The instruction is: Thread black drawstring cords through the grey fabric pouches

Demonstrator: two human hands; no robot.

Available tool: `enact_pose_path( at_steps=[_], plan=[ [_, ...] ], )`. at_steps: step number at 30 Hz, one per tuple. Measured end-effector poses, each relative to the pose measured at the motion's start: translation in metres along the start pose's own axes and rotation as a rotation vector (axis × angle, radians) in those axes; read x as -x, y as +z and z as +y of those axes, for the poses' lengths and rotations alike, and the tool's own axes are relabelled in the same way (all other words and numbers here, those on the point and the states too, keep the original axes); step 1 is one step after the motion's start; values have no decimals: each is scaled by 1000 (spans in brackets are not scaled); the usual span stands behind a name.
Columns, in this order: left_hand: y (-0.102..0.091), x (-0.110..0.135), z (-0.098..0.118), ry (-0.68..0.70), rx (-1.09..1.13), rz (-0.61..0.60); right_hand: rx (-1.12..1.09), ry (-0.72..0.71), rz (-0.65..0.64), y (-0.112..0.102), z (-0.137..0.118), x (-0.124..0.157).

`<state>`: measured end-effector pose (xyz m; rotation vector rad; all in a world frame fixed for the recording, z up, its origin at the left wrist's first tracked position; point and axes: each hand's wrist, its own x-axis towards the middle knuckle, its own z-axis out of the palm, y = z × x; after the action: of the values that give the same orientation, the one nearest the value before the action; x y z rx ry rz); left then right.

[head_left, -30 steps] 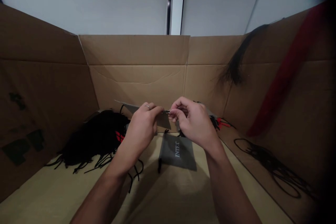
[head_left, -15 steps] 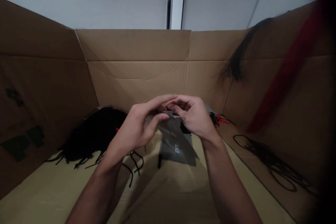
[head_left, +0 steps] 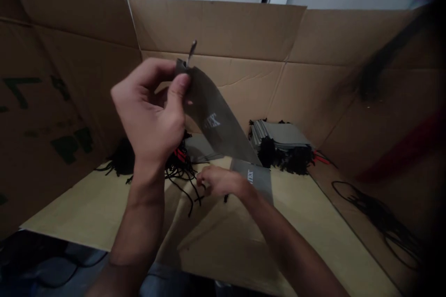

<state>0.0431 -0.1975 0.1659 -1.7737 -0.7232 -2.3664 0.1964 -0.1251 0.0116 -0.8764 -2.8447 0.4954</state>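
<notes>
My left hand, raised at centre left, pinches the top corner of a grey printed fabric piece between thumb and fingers. The piece hangs down to the right, with white letters on it. A thin metal tool sticks up out of its top edge; the tool's lower part is hidden. Low over the table, my right hand has its fingers bent but apart, beside loose black cords with red bits among them. Nothing shows in its grasp. Another grey printed piece lies flat behind my right wrist.
A stack of grey pieces with black cord ends stands at the back right. Black bundles lie at the left. Cardboard walls surround the table. A looped black cord lies along the right side.
My hands have parted. The left has lifted the grey fabric piece up and left; the right has let go of it and moved down toward the cords. The view has turned left.
</notes>
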Motion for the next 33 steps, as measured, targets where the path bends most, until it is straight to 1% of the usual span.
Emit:
enact_pose_path(
  at_steps=[1,3,4,5,6,8,10,12,13,14,15,16,18,19,20,22,23,24,25,26,27,29,33],
  plan=[
    [-1,-1,1,22,-16,40,4,6,-84,14,0,-9],
    [-4,-2,3,32,-46,54,-5,29,-171,31,-1,-24],
    [-5,-2,4,32,-54,52,-22,36,-191,34,-1,-27],
    [-7,-2,4,20,-66,34,-49,38,-195,32,0,-29],
    [-8,-2,5,7,-83,16,-86,34,-189,26,1,-27],
    [-9,-2,4,-2,-129,-20,-183,12,-143,1,7,-15],
    [-10,-2,3,0,-188,-29,-288,-11,-51,-33,14,7],
    [-11,-3,2,14,-225,44,-382,-45,65,-69,22,35],
    [-11,-3,0,20,-236,104,-412,-60,124,-85,26,51],
    [-12,-4,-1,8,-240,151,-460,-87,218,-99,29,66],
    [-12,-5,-3,-5,-234,180,-591,-143,416,-112,32,81],
    [-11,-5,-5,-17,-215,196,-709,-201,671,-123,33,96],
    [-9,-5,-10,-48,-159,155,-843,-313,1104,-141,33,122],
    [-6,-3,-11,-60,-124,116,-849,-363,1232,-148,30,133],
    [-2,-1,-12,-86,-90,60,-831,-391,1301,-153,25,143],
    [7,7,-10,-181,-3,-110,-715,-289,1326,-157,9,156],
    [13,12,-8,-238,41,-209,-633,-272,1374,-156,-2,159],
    [19,17,-5,-264,53,-270,-550,-205,1398,-153,-14,159],
    [25,23,-1,-257,39,-306,-471,-114,1353,-150,-26,158],
    [30,27,2,-258,30,-333,-410,-61,1301,-146,-38,155],
    [35,32,5,-266,38,-354,-363,-38,1265,-142,-49,151],
    [42,37,11,-283,79,-388,-283,-18,1251,-137,-65,143],
    [47,39,15,-280,157,-428,-87,30,1235,-133,-79,136]
  ],
)
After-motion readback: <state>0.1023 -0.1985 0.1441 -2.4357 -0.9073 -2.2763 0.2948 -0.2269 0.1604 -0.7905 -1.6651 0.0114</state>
